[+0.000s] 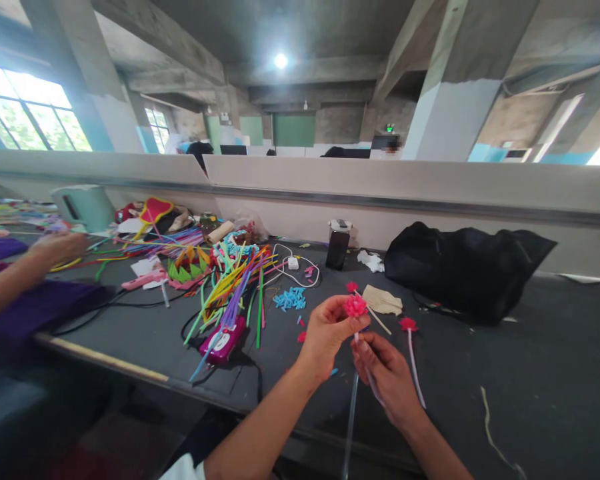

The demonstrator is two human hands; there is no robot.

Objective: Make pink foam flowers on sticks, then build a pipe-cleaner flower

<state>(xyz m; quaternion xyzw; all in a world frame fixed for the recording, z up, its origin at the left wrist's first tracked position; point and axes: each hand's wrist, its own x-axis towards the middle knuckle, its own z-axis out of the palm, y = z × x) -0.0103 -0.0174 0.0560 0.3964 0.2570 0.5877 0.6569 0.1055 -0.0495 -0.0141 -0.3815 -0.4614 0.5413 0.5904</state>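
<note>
Bare forearms (270, 421) come up from the lower edge, nearest the camera, and the two hands meet over the front of the dark table (455, 380). The left hand (325, 333) pinches a pink flower (355, 306) just under its head; the right hand (386, 373), fingers curled, grips the pale stem (375, 387) right below. A clear rod (351, 427) runs down beneath them; whether either hand holds it, I cannot tell. Just right of the right hand lies a second flower (409, 325), and beyond the hands a red bloom (353, 287) near some tan paper (384, 301). Off to the left are a pile of blue pieces (290, 299) and a magenta box (225, 341), partly covered by coloured pipe cleaners (237, 287). Farther back, a phone (338, 250) stands upright left of a black bag (465, 270). At far left, a co-worker's hand (63, 247) is blurred, its grasp unclear, near purple cloth (45, 303).
</note>
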